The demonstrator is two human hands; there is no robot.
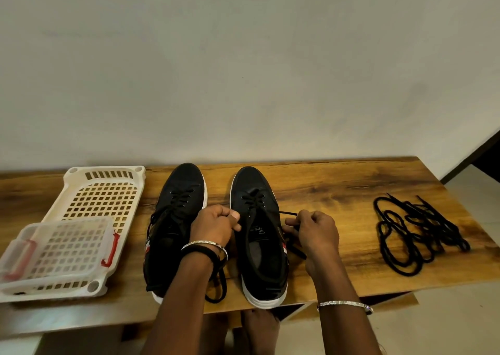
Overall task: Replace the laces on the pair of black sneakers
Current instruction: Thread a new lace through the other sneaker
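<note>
Lace (288,214): runs from right sneaker (259,232), pinched by right hand (316,232) fingers. Left hand (213,224): fingers curled at that sneaker's left edge; content cannot be told. Left sneaker (176,219): stands alongside, mid-tabletop (338,186). Spare laces (416,232) far right; tray (89,219) left.

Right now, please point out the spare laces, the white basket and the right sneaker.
spare laces (424,226), head view, middle of the pile.
basket (108,169), head view, far rim.
right sneaker (250,181), head view, toe.
</note>
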